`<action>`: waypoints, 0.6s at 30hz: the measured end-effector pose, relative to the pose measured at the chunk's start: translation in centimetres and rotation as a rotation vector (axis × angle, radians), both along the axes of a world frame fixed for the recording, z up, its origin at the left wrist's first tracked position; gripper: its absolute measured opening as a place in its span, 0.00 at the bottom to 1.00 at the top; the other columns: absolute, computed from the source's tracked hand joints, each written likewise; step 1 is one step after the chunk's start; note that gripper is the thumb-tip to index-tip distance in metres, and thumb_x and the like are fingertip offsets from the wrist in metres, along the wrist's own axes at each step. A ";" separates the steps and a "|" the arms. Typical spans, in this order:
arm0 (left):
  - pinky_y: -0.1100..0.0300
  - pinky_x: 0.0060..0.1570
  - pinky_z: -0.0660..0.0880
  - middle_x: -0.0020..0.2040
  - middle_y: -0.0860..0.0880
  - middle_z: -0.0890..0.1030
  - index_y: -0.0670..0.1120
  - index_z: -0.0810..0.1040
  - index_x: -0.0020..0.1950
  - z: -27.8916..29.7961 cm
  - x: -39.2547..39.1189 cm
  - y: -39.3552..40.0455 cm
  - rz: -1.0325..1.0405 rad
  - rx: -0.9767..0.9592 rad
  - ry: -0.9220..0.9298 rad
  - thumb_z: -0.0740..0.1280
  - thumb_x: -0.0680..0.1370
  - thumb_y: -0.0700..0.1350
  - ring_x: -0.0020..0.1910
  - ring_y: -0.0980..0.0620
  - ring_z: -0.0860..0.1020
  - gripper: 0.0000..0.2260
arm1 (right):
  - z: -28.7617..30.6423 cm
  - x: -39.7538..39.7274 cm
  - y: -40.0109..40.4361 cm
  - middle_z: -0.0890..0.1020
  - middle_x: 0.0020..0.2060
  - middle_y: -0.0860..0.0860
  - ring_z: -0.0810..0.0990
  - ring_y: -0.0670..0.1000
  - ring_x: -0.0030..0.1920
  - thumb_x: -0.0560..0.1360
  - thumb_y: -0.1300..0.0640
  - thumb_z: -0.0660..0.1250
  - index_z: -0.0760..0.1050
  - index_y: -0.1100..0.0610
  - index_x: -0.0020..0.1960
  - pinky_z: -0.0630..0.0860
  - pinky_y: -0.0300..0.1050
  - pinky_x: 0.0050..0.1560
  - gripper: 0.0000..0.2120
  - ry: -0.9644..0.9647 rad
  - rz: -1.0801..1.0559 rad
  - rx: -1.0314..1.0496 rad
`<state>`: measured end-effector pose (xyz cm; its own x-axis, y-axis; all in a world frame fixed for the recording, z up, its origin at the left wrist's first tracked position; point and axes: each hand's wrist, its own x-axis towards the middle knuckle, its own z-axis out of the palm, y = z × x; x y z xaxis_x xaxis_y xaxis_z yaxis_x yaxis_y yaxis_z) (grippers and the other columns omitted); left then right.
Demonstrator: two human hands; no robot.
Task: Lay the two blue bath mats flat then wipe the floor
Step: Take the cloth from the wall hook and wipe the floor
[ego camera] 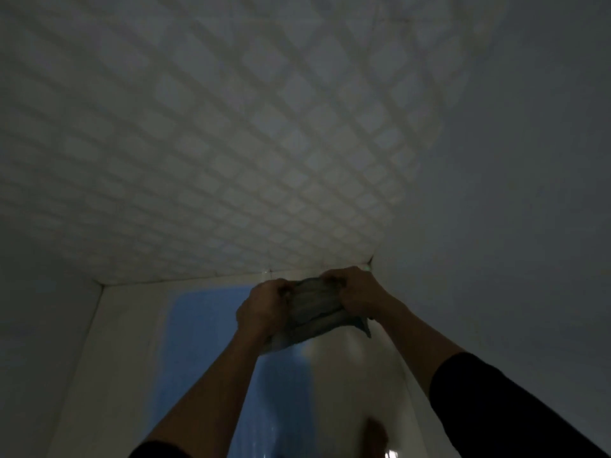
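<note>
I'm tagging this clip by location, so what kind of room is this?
Most likely a bathroom, though the picture is dim. A small-tiled wall meets a white tub-like basin, a blue mat lies inside it, and the left hand and right hand grip a cloth.

Both hands hold a bunched cloth in a dim bathroom.

The left hand and right hand each grip an end of the greyish cloth, above a blue bath mat lying flat on the white floor, below a tiled wall.
</note>
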<state>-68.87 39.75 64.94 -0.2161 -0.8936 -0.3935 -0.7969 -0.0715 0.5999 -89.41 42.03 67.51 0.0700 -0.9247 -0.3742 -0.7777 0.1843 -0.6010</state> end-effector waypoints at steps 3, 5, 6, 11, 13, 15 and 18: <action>0.52 0.51 0.74 0.62 0.47 0.75 0.57 0.73 0.69 -1.4 -3.3 0.2 -0.084 0.011 -0.162 0.60 0.81 0.57 0.57 0.43 0.78 0.18 | -2.4 -1.8 0.0 0.80 0.62 0.58 0.78 0.59 0.61 0.70 0.51 0.59 0.77 0.57 0.66 0.72 0.49 0.64 0.27 0.035 -0.027 0.007; 0.50 0.54 0.73 0.62 0.45 0.71 0.55 0.69 0.72 -2.9 -5.8 0.6 -0.063 0.024 -0.198 0.54 0.82 0.60 0.56 0.41 0.78 0.20 | -4.6 -3.5 -0.3 0.82 0.59 0.59 0.79 0.60 0.58 0.78 0.55 0.60 0.78 0.57 0.65 0.74 0.52 0.62 0.18 0.019 -0.100 -0.033; 0.49 0.55 0.73 0.62 0.45 0.70 0.56 0.68 0.72 -3.9 -7.0 0.6 -0.046 0.025 -0.209 0.52 0.83 0.60 0.56 0.41 0.78 0.20 | -5.6 -4.5 -0.5 0.82 0.58 0.59 0.80 0.60 0.57 0.78 0.55 0.61 0.78 0.56 0.64 0.76 0.53 0.61 0.17 -0.003 -0.136 -0.049; 0.48 0.58 0.74 0.62 0.44 0.67 0.55 0.67 0.73 -8.5 -13.7 -0.8 0.084 0.073 -0.198 0.55 0.83 0.58 0.54 0.38 0.78 0.19 | -11.9 -9.8 -1.9 0.83 0.56 0.57 0.80 0.60 0.57 0.74 0.50 0.65 0.77 0.57 0.64 0.78 0.52 0.57 0.21 -0.017 -0.126 -0.028; 0.50 0.58 0.73 0.62 0.44 0.68 0.56 0.68 0.73 -11.4 -16.4 -2.6 0.148 0.095 -0.164 0.57 0.82 0.58 0.55 0.38 0.78 0.20 | -14.8 -12.3 -3.2 0.84 0.54 0.56 0.81 0.59 0.55 0.74 0.51 0.67 0.79 0.54 0.61 0.79 0.53 0.56 0.17 -0.087 -0.170 -0.032; 0.50 0.58 0.75 0.62 0.43 0.73 0.56 0.71 0.71 -15.0 -18.6 -4.8 0.168 0.076 -0.149 0.58 0.81 0.61 0.56 0.40 0.78 0.21 | -18.1 -14.9 -4.9 0.84 0.53 0.55 0.81 0.57 0.54 0.74 0.52 0.68 0.79 0.52 0.60 0.79 0.50 0.57 0.15 -0.132 -0.209 -0.038; 0.51 0.56 0.76 0.60 0.43 0.77 0.57 0.73 0.70 -20.5 -20.7 -7.6 0.118 0.052 -0.205 0.58 0.80 0.62 0.56 0.42 0.79 0.21 | -23.1 -17.6 -7.1 0.83 0.56 0.53 0.80 0.56 0.58 0.76 0.49 0.67 0.79 0.50 0.62 0.75 0.45 0.60 0.15 -0.064 -0.188 -0.052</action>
